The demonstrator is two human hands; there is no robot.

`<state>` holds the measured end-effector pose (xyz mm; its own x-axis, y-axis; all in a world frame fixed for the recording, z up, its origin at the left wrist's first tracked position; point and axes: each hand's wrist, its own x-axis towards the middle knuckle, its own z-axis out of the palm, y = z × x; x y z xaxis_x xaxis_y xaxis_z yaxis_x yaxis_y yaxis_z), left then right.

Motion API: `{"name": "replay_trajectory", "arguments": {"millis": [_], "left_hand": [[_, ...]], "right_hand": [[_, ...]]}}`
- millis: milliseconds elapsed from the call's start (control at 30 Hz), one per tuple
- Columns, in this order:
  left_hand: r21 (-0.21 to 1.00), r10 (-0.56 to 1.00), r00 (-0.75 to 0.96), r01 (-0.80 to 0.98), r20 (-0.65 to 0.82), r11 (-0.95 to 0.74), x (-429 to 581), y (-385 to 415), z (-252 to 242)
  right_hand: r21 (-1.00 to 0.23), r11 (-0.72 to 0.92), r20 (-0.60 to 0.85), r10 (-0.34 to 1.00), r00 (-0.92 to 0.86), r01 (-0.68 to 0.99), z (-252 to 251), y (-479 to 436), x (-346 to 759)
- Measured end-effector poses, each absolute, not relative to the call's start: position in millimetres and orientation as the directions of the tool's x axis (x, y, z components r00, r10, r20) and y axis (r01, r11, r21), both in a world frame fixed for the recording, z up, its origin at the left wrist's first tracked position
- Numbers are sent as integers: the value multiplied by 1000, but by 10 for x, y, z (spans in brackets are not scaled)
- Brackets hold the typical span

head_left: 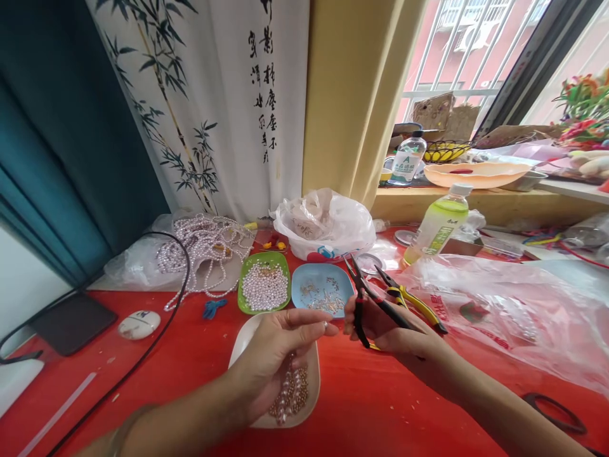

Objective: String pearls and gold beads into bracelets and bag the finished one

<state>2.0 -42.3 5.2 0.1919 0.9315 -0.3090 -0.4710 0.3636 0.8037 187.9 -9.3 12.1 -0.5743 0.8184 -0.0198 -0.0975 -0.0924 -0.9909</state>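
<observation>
Your left hand (280,346) pinches, on what you can't tell; your right hand (402,343) holds pliers (360,285), probably hard and heavyish: squeeze the handles (392,313).

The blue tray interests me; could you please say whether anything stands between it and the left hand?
Nothing visible stands between the left hand and the blue tray; in this view the hand reaches its near edge. The red-and-black pliers in the right hand show off to the right.
</observation>
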Motion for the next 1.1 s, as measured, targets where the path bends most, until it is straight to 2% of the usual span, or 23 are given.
{"name": "replay_trajectory", "arguments": {"millis": [133,267,400,567,967,1100], "left_hand": [[787,929,183,-494,-323,371,10,-419,81],[778,931,203,-511,-304,366,-5,-418,103],[776,931,202,-514,-304,366,-9,-408,114],[781,928,199,-500,-316,374,-3,-407,97],[777,927,197,-506,-318,374,-2,-418,84],[774,924,205,-504,-323,383,-3,-422,70]], "right_hand": [[-991,-22,-90,843,-530,134,31,-162,1960],[-935,84,-109,856,-505,345,25,-251,2045],[-908,225,-32,805,-593,354,118,-280,1987],[-860,355,82,805,-588,366,187,-296,1878],[-789,365,26,824,-566,494,137,-296,1853],[-805,353,23,822,-570,476,125,-288,1853]]}}
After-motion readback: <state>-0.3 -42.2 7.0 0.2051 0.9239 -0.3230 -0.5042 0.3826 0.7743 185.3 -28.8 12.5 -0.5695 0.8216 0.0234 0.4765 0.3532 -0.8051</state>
